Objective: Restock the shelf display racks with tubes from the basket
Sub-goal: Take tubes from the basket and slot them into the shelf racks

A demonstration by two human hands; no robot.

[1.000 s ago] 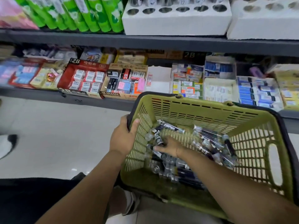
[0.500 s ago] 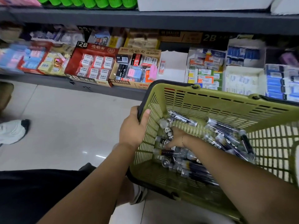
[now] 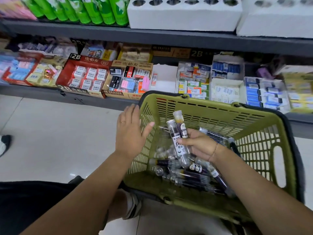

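An olive-green basket (image 3: 211, 112) with a black rim sits in front of me, holding several clear tubes (image 3: 194, 175) with dark contents. My right hand (image 3: 199, 145) grips two tubes (image 3: 178, 133), lifted upright above the pile. My left hand (image 3: 130, 131) hovers with straight fingers at the basket's left rim, holding nothing. On the top shelf stand two white foam racks: one in the middle (image 3: 183, 16) and one at the right (image 3: 277, 22), each with round holes along the top.
Green tubes (image 3: 94, 9) stand on the top shelf at the left. The lower shelf (image 3: 101, 99) carries boxes of erasers (image 3: 84, 75) and small stationery packs. Pale floor tiles (image 3: 50, 141) lie to the left, with a shoe (image 3: 4, 145) at the edge.
My right hand has come up out of the pile with two tubes. My left hand has let go of the basket rim and opened. The view has tilted up toward the top shelf.
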